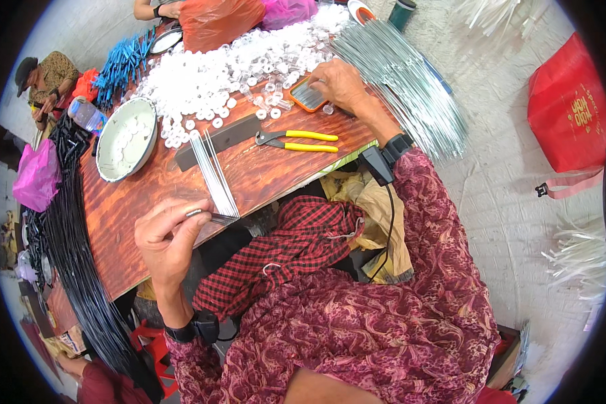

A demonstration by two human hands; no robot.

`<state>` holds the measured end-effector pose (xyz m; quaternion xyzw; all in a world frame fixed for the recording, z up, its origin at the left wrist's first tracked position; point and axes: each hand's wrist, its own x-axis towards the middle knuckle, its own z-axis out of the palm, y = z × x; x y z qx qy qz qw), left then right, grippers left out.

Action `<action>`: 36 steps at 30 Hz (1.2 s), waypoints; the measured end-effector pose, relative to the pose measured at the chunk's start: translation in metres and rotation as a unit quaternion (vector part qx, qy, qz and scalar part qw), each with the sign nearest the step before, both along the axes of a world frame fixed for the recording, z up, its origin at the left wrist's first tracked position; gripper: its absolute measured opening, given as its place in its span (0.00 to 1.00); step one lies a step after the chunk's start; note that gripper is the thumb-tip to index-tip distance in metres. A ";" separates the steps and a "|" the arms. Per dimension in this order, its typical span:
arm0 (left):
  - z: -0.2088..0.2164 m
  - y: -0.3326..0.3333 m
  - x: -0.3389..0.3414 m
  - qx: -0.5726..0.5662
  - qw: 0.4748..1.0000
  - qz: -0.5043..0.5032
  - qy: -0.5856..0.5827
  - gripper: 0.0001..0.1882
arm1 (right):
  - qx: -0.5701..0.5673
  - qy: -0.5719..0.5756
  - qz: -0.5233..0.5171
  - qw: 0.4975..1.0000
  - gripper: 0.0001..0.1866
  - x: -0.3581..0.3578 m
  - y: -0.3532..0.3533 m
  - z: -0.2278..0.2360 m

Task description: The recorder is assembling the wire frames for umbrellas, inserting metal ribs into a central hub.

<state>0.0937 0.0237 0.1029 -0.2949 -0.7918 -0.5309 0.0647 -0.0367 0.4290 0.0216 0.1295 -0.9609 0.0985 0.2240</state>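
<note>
My left hand pinches a small dark ribbed piece between thumb and fingers at the table's near edge. Beside its fingertips lies a row of thin silvery rods, the far ends resting across a dark flat bar. My right hand reaches down with bent fingers into a small orange-rimmed tray that holds fine grey pieces. Its fingertips are pressed together there, and what they grip, if anything, is hidden. Yellow-handled pliers lie on the wood between my hands.
White plastic rings and clear caps heap across the table. A white bowl stands left, near long black strands. Silvery rods lie at right. A person sits far left; another's hand is beside an orange bag.
</note>
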 end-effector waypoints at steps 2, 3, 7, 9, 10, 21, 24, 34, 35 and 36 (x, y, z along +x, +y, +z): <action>0.000 -0.001 0.000 -0.005 1.000 0.009 -0.010 0.09 | 0.021 0.004 -0.014 1.000 0.05 0.003 -0.004 0.010; 0.000 0.000 -0.001 -0.010 1.000 0.013 -0.017 0.09 | 0.020 0.002 -0.008 1.000 0.05 0.005 -0.007 0.012; -0.002 0.004 -0.003 0.009 0.999 0.029 0.031 0.09 | -0.175 0.040 0.128 0.975 0.07 0.026 -0.056 0.039; -0.001 0.003 -0.001 0.001 0.998 0.054 0.023 0.08 | -0.235 -0.033 0.221 0.946 0.07 0.059 -0.103 0.069; -0.001 0.006 -0.002 0.011 0.999 0.035 -0.017 0.08 | -0.213 -0.001 0.279 0.936 0.08 0.073 -0.118 0.075; -0.004 0.003 0.004 0.078 0.994 0.024 -0.073 0.09 | -0.199 0.064 0.351 0.913 0.14 0.113 -0.160 0.094; -0.007 0.003 0.000 0.062 0.997 0.014 -0.038 0.08 | -0.188 0.061 0.348 0.916 0.14 0.118 -0.160 0.093; -0.005 0.003 0.000 0.050 0.998 0.022 -0.026 0.08 | -0.194 0.052 0.349 0.915 0.14 0.119 -0.160 0.087; -0.004 0.003 0.000 0.042 0.998 0.018 -0.037 0.08 | -0.195 0.052 0.348 0.916 0.14 0.118 -0.160 0.085; -0.004 0.003 0.000 0.033 0.998 0.013 -0.048 0.08 | -0.206 0.042 0.349 0.913 0.14 0.118 -0.159 0.083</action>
